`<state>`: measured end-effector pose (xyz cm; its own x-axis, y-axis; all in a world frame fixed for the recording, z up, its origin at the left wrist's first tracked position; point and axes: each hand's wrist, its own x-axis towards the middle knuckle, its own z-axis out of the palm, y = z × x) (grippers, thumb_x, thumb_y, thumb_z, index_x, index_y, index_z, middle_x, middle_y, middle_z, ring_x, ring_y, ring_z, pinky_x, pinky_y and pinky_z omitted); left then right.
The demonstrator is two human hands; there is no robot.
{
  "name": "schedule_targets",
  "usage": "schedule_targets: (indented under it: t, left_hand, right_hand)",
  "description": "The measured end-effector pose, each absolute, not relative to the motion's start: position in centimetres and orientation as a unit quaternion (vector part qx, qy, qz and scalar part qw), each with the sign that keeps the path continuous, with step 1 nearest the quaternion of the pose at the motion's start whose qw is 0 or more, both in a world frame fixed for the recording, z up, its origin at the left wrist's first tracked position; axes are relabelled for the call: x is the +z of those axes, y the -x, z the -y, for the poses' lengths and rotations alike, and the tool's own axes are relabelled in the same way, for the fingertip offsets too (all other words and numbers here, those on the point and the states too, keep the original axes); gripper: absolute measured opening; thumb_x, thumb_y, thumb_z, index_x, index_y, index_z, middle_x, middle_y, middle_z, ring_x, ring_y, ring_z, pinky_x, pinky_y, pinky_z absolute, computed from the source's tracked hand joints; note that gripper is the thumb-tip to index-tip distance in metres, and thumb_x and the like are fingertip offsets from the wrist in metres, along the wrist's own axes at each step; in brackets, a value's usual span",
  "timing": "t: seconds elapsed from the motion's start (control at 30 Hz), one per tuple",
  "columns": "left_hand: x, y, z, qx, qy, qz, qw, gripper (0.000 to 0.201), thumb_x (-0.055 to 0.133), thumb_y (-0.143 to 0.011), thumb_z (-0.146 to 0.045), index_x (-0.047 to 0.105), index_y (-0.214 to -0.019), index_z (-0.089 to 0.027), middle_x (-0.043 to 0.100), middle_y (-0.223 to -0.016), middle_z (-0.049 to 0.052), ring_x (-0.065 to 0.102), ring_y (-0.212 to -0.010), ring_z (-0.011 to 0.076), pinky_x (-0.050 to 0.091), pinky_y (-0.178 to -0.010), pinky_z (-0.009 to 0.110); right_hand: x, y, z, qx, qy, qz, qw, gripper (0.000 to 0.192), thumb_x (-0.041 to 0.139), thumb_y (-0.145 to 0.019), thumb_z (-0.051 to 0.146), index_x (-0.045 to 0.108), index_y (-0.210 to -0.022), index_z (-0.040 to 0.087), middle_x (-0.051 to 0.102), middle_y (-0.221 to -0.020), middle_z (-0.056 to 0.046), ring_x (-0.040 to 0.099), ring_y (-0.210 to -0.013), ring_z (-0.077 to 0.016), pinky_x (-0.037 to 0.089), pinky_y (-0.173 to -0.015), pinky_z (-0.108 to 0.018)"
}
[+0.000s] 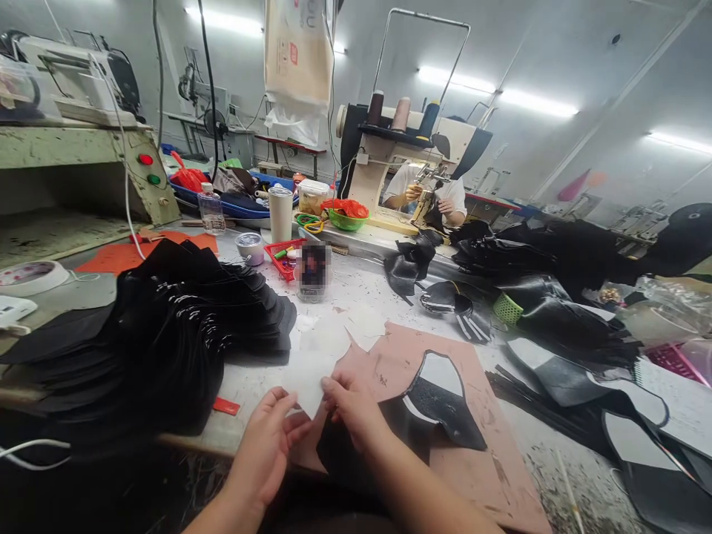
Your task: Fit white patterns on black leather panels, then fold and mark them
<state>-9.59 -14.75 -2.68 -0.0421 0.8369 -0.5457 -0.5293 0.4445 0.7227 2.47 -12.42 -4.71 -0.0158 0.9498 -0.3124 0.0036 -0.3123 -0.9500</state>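
My left hand [271, 430] pinches the left edge of a thin white sheet piece [305, 380]. The fingers of my right hand [353, 408] close on the same piece's right edge. Beneath my hands lies a pinkish board [472, 378], its surface scuffed. On that board rests a black leather-like piece [439, 400] with a white patch at its top and a white strip along one side. Part of a dark piece [339, 449] shows under my right forearm. More thin white pieces [325, 334] lie loosely just beyond my fingers.
A tall stack of black cut pieces [183, 326] stands at left. Black pieces with white patches [634, 437] lie at right. Farther back are a pixelated phone-like object [314, 271], a tumbler [280, 215] and a sewing machine [367, 170], behind which a person [403, 189] works.
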Motion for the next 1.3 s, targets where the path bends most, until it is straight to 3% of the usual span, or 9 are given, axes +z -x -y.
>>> schedule_targets:
  t: [0.23,0.37,0.57,0.7,0.8,0.9,1.0,1.17,1.3]
  left_hand:
    - [-4.2,10.2,16.7,0.378,-0.321,-0.557,0.667,0.025,0.070,-0.058,-0.033,0.058,-0.071,-0.016,0.060,-0.061,-0.001,0.058,-0.058,0.0134,0.045,-0.053,0.022]
    - [-4.4,10.5,16.5,0.383,-0.389,-0.573,0.611,0.027,0.069,-0.057,-0.037,0.060,-0.073,-0.017,0.057,-0.057,-0.003,0.052,-0.052,0.0111,0.041,-0.049,0.021]
    - [-3.0,9.2,15.7,0.398,-0.263,-0.499,0.724,0.032,0.069,-0.059,-0.040,0.052,-0.074,-0.017,0.054,-0.065,-0.003,0.052,-0.056,0.0085,0.035,-0.041,0.015]
    - [-3.0,8.6,16.0,0.401,-0.254,-0.493,0.729,0.038,0.075,-0.051,-0.028,0.046,-0.075,-0.019,0.052,-0.059,-0.007,0.049,-0.052,0.0068,0.035,-0.040,0.014]
    - [-3.3,8.4,16.4,0.400,-0.257,-0.485,0.734,0.039,0.073,-0.053,-0.027,0.044,-0.078,-0.020,0.052,-0.062,-0.007,0.050,-0.053,0.0067,0.037,-0.041,0.014]
    - [-3.5,8.2,16.8,0.405,-0.283,-0.487,0.720,0.035,0.069,-0.057,-0.025,0.044,-0.080,-0.020,0.052,-0.064,-0.007,0.051,-0.054,0.0064,0.037,-0.042,0.014]
    - [-3.7,8.1,17.2,0.399,-0.323,-0.507,0.692,0.028,0.066,-0.059,-0.025,0.044,-0.075,-0.020,0.051,-0.062,-0.007,0.050,-0.053,0.0068,0.037,-0.042,0.015]
    - [-4.6,8.3,18.2,0.349,-0.385,-0.547,0.657,0.024,0.064,-0.058,-0.026,0.043,-0.068,-0.020,0.050,-0.057,-0.007,0.053,-0.051,0.0096,0.033,-0.036,0.014]
    - [-5.5,8.6,18.5,0.301,-0.399,-0.577,0.645,0.027,0.066,-0.054,-0.029,0.042,-0.064,-0.020,0.051,-0.057,-0.006,0.054,-0.048,0.0114,0.032,-0.032,0.015]
  right_hand:
    - [-3.0,-7.3,14.9,0.490,0.621,0.413,0.451,0.031,0.062,-0.062,0.046,0.053,-0.062,0.017,0.047,-0.050,0.004,0.043,-0.046,-0.0090,0.031,-0.041,-0.020]
    - [-1.7,-9.7,17.0,0.254,0.650,0.561,0.445,0.024,0.052,-0.077,0.037,0.058,-0.066,0.017,0.055,-0.056,0.000,0.048,-0.051,-0.0119,0.037,-0.047,-0.023]
    - [-1.4,-9.3,19.5,-0.083,0.466,0.824,0.311,0.027,0.043,-0.082,0.009,0.063,-0.099,0.016,0.063,-0.066,-0.006,0.055,-0.058,-0.0151,0.042,-0.052,-0.026]
    - [-2.0,-9.3,20.0,-0.015,0.466,0.801,0.375,0.033,0.046,-0.079,0.005,0.060,-0.106,0.017,0.067,-0.081,-0.007,0.061,-0.071,-0.0166,0.050,-0.063,-0.028]
    - [-2.4,-9.0,20.2,0.175,0.512,0.692,0.478,0.031,0.049,-0.078,0.012,0.057,-0.106,0.020,0.067,-0.091,-0.008,0.062,-0.082,-0.0184,0.052,-0.067,-0.030]
    - [-2.6,-8.3,20.2,0.398,0.553,0.456,0.573,0.035,0.058,-0.076,0.031,0.050,-0.108,0.020,0.067,-0.081,-0.006,0.063,-0.069,-0.0173,0.051,-0.054,-0.027]
    - [-2.9,-7.9,20.0,0.508,0.569,0.295,0.575,0.040,0.069,-0.062,0.043,0.052,-0.088,0.018,0.061,-0.063,0.000,0.055,-0.053,-0.0121,0.046,-0.047,-0.023]
    - [-4.0,-8.7,20.4,0.456,0.651,0.393,0.462,0.033,0.063,-0.064,0.047,0.050,-0.059,0.018,0.050,-0.064,0.000,0.044,-0.048,-0.0096,0.038,-0.041,-0.022]
    - [-4.7,-9.2,20.6,0.316,0.680,0.536,0.388,0.025,0.052,-0.073,0.037,0.046,-0.056,0.019,0.052,-0.074,-0.003,0.049,-0.061,-0.0144,0.044,-0.058,-0.028]
